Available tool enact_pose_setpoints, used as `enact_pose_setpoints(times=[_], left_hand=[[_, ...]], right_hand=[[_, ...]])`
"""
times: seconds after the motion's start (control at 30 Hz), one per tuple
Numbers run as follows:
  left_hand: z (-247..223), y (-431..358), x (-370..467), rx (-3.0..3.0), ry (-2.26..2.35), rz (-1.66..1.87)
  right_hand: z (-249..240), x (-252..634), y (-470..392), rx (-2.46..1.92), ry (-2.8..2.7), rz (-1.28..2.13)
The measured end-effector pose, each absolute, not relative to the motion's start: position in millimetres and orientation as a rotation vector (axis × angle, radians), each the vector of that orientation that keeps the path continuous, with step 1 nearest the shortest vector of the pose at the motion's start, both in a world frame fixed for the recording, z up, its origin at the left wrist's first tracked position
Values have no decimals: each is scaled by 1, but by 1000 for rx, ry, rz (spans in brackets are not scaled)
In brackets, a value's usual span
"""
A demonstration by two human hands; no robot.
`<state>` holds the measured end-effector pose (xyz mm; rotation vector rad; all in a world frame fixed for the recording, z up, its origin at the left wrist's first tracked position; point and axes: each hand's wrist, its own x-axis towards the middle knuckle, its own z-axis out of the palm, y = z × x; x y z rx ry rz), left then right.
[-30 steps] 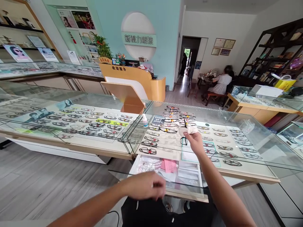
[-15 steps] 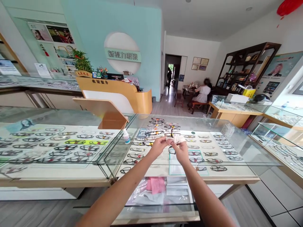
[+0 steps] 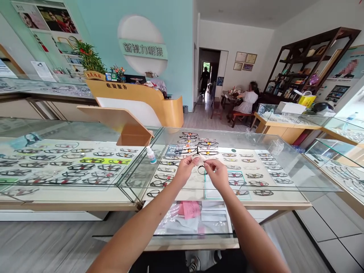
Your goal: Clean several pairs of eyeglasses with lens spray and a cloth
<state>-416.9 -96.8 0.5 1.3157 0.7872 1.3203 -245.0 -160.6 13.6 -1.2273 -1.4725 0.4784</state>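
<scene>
Above the glass counter, my left hand (image 3: 185, 169) and my right hand (image 3: 218, 173) are held close together, fingertips pinched. Between them is a pair of glasses (image 3: 201, 173) with a thin dark rim; one lens hangs below the fingertips. A small white cloth (image 3: 202, 160) is bunched around the upper part of the glasses, between both sets of fingers. My left fingers grip the glasses at the cloth's edge, and my right thumb and fingers press the cloth. The fingers partly hide the frame. A white spray bottle (image 3: 151, 155) stands on the counter to the left.
Rows of glasses frames lie inside the glass display case (image 3: 273, 195). A tilted wooden-backed stand (image 3: 133, 131) rests at left. Below is an open drawer (image 3: 159, 245) holding pink and white packets. A seated person (image 3: 248, 101) and another in the doorway (image 3: 204, 80) are far off.
The white cloth has gone from lying over my right fingers to bunched between both hands. My hands are slightly farther apart at the knuckles. The view has tipped downward.
</scene>
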Motion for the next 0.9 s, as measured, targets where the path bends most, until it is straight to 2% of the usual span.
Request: enact_pose_setpoints(times=[0.17,0.6,0.9], left_hand=[[1,-99,-417,1239,619,1235],[17,-111,-423,1157,457,1119],[22,-122,-415,1297,631,1243]], right_hand=[[11,-248,-160,-1138,-1517,485],[8,-252,-157,-970,-1227,1241],[14,-260,-163,-954,-1267,1292]])
